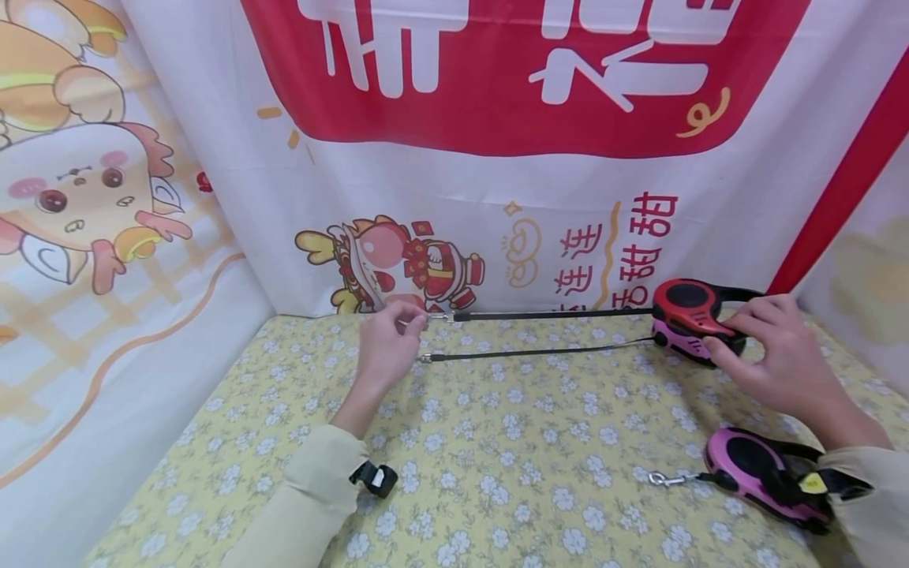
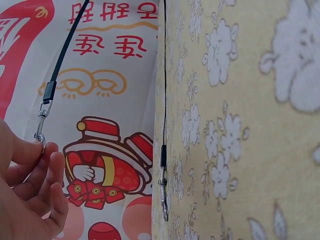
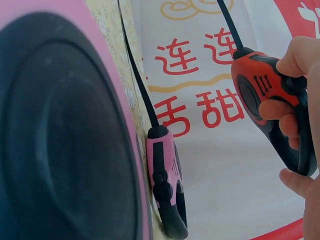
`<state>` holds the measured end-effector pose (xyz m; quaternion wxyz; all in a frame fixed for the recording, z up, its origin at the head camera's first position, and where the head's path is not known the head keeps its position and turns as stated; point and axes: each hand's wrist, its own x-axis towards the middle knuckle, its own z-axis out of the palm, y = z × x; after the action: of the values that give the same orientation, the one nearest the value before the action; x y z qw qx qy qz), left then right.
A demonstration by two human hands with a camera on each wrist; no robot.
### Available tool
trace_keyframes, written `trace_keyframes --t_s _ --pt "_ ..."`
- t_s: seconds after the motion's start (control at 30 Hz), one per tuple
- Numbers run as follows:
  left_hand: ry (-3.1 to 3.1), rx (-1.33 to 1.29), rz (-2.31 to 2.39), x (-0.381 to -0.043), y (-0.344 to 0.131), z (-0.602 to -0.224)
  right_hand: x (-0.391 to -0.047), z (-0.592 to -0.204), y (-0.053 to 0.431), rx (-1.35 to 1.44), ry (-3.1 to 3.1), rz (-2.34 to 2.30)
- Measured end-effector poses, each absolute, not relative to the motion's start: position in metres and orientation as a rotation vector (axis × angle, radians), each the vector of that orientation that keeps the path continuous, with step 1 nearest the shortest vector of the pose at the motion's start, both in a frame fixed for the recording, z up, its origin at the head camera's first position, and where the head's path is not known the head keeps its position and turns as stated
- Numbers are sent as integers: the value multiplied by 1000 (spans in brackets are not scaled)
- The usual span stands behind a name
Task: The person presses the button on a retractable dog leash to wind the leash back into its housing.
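Observation:
My right hand (image 1: 788,363) grips a red and black retractable dog leash (image 1: 685,300), its fingers curled about the handle in the right wrist view. A black strap (image 1: 554,315) runs from it, taut, to my left hand (image 1: 387,343). Finger and thumb there pinch the metal snap hook (image 2: 42,122) at the strap's end. Below the red leash, a pink retractable leash (image 3: 170,160) lies on the table with its strap drawn out leftward. Its snap hook (image 2: 163,182) rests on the cloth near my left hand.
A second pink leash (image 1: 742,465) lies close to my right forearm, its silver hook (image 1: 671,478) pointing left. Flowered yellow cloth (image 1: 497,442) covers the table. Printed white hangings (image 1: 440,181) stand along the back and sides.

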<state>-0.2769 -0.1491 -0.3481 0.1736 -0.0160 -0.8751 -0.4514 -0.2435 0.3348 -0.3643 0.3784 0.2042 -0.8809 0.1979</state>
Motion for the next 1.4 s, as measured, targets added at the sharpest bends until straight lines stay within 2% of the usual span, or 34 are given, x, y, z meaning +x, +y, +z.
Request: trace_keyframes --t_s 1.4 --pt "-2495 -81 -1281 -274 -141 -352 -242 -364 327 539 -2241 486"
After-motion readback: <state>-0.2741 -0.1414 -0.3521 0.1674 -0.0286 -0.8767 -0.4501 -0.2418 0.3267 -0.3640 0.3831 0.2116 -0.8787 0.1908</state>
